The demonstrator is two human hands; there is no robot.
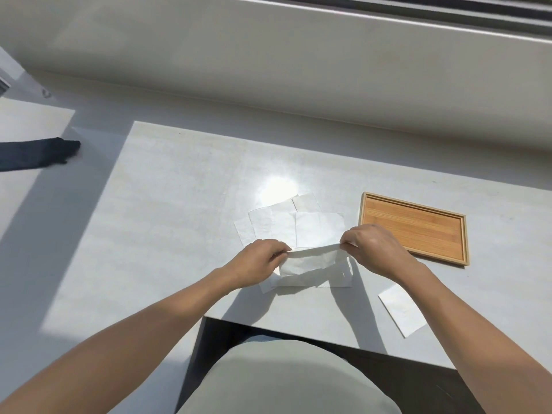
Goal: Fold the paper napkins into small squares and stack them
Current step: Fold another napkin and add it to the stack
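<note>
A white paper napkin point(310, 259) is lifted a little off the table, folded over along its top edge. My left hand point(258, 261) pinches its left corner and my right hand point(376, 249) pinches its right corner. Under and behind it lies a loose pile of white napkins point(283, 222), overlapping and flat. One folded napkin point(401, 310) lies apart near the table's front edge, below my right forearm.
A shallow wooden tray point(413, 227) with nothing in it lies to the right of the pile. The pale table point(179, 204) runs to a front edge near my body. A dark cloth item point(35, 153) lies on the floor at far left.
</note>
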